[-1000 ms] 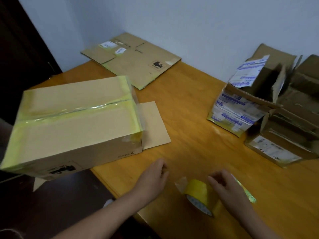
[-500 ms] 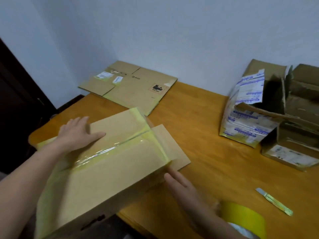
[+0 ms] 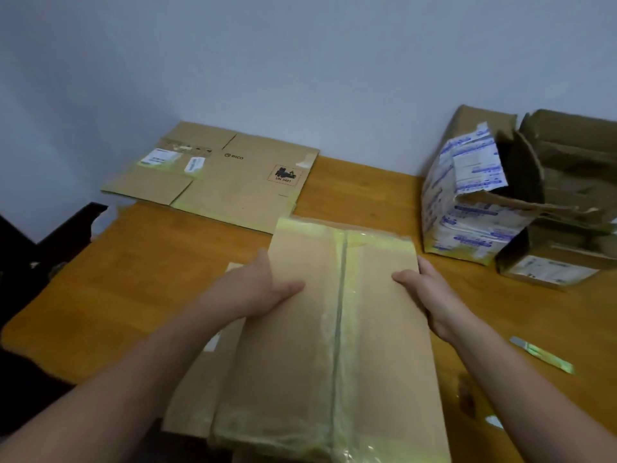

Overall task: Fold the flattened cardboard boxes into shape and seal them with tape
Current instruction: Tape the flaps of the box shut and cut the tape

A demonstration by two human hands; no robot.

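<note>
Both sides of the taped cardboard box (image 3: 317,345) are gripped: my left hand (image 3: 253,290) holds its left edge, my right hand (image 3: 432,295) its right edge, thumbs on top, over the wooden table (image 3: 133,279).

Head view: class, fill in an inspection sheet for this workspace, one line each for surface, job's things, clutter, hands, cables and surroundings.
Surface: wooden table.
Job's things: taped box held at the near edge, yellowish tape along its seam and ends; flat box at the back by the wall; cardboard sheet under the taped box.
Clutter: torn open boxes piled at the right; cutter lying on the table at the right.
Hands: left hand and right hand each grip a side of the taped box, thumbs on top.
Cables: nothing seen.
Surroundings: plain wall behind; dark furniture at the left.
</note>
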